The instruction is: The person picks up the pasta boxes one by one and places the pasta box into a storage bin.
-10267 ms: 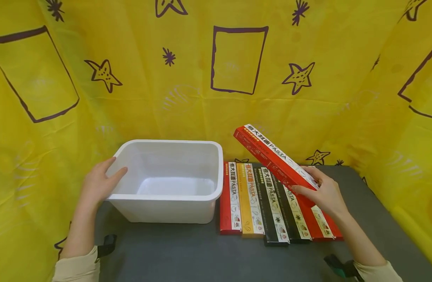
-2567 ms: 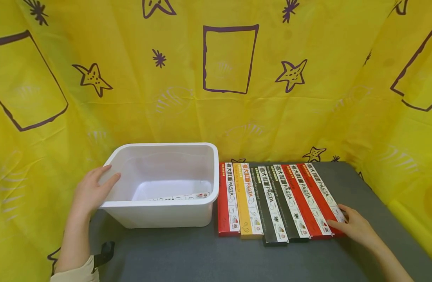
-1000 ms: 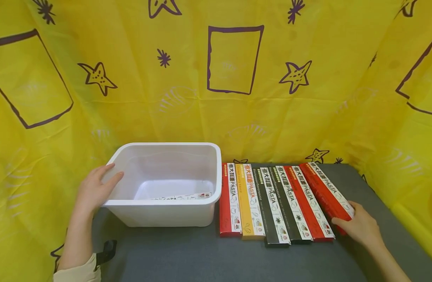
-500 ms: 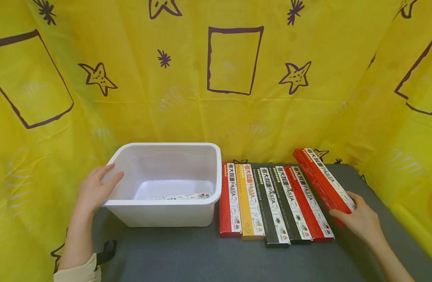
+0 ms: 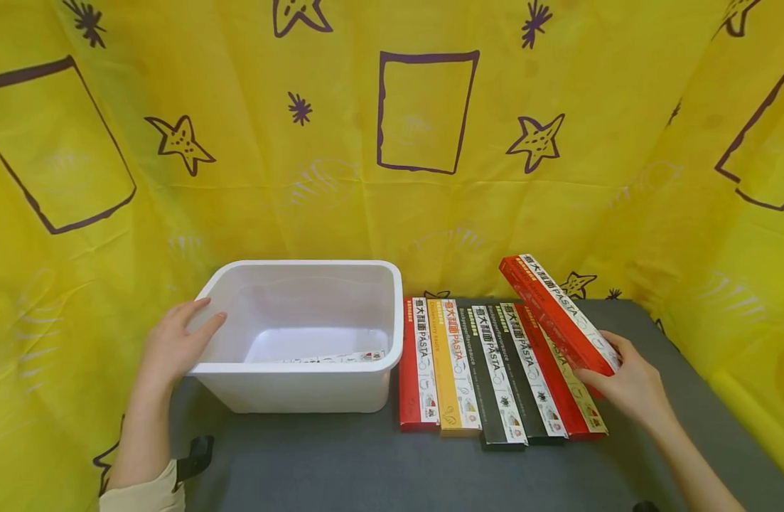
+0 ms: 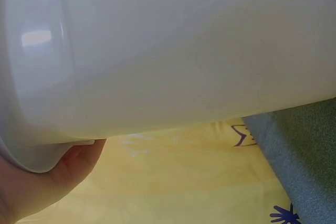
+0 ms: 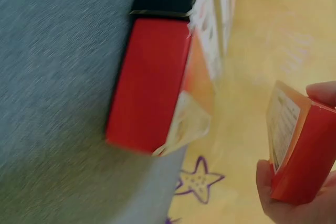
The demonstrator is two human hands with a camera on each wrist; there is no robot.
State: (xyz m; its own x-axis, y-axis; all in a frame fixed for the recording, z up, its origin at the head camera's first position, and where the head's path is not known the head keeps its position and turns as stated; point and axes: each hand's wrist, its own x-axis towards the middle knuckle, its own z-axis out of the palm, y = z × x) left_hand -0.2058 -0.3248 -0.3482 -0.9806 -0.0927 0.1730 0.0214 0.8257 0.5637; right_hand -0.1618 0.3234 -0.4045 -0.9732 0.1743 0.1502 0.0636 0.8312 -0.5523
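Observation:
My left hand (image 5: 174, 345) grips the left rim of a white plastic tub (image 5: 302, 387); in the left wrist view its fingers (image 6: 84, 161) curl beneath the lip. A long red pasta box (image 5: 558, 313) is held up at a tilt by my right hand (image 5: 635, 380), thumb on one side and fingers on the other near its lower end. In the right wrist view, the end of that red box (image 7: 307, 153) shows between thumb and fingers. Inside the tub lies another pasta box (image 5: 343, 357), partly hidden by the front wall.
Right of the tub, several pasta boxes lie side by side: a red one (image 5: 411, 377), a yellow one (image 5: 446, 370), black ones (image 5: 490, 398) and another red one (image 5: 558, 384) partly under the raised box. A yellow patterned curtain (image 5: 340, 213) stands behind the grey table (image 5: 340, 462).
My right hand has lifted the outermost red pasta box off the table and moved it left, over its neighbour. Earlier a red box went into the tub. My left hand stays at the rim.

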